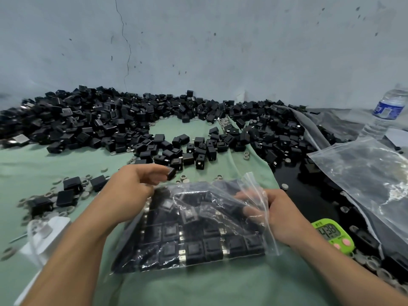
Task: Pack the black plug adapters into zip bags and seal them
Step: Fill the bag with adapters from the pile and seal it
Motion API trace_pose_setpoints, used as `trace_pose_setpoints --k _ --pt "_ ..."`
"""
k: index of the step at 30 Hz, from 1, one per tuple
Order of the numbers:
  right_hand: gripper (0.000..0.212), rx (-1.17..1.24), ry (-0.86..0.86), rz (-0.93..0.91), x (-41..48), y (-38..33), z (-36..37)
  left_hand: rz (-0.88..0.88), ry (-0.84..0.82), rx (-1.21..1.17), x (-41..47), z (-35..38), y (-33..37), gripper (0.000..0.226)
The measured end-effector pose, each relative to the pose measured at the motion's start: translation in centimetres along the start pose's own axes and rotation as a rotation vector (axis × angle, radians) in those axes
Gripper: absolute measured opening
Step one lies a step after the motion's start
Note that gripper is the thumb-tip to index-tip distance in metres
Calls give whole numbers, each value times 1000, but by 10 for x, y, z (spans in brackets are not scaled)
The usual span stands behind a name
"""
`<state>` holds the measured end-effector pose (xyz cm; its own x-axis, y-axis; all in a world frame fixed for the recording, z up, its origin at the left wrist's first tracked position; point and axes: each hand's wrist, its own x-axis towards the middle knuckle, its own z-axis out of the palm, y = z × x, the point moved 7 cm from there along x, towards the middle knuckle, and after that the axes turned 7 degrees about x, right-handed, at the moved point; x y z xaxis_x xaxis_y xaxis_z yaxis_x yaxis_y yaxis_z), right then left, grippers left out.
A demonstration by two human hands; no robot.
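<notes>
Where cracked wall (pixel 198 40) meets green cloth (pixel 66 164), heaped black adapters (pixel 88 120).

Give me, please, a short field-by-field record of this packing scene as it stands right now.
surface: green cloth
left hand: pinching one black adapter just above the bag's mouth
right hand: holding the zip bag open at its mouth
bag contents: black adapters lying in rows, bag unsealed
loose stock: large adapter pile along the wall
timer: green, right of the bag, digits blurred
spare bags: clear stack on the right
water bottle: upright, far right
</notes>
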<state>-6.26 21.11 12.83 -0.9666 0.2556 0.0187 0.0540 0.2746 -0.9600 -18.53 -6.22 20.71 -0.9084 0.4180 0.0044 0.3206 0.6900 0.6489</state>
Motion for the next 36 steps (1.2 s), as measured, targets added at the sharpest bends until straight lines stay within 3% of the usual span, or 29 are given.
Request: trace_pose_setpoints --k 5,10,15,19,22,28,36 --pt "22 0 -24 -27 1 1 2 28 -152 103 -7 15 10 70" --pt "14 8 -28 -20 3 7 2 34 161 152 -10 -5 24 67" --pt "14 57 -37 -14 3 5 3 6 253 480 -20 -5 35 43" --pt "12 60 -32 -16 3 4 3 40 278 331 -20 -1 41 53" --pt "12 26 -15 -11 3 3 2 17 192 422 -17 8 40 50" --pt "16 -31 -3 -30 2 0 0 35 301 346 -14 6 41 60" --pt "12 -49 -11 -39 1 1 0 -6 256 232 -10 -3 24 71"
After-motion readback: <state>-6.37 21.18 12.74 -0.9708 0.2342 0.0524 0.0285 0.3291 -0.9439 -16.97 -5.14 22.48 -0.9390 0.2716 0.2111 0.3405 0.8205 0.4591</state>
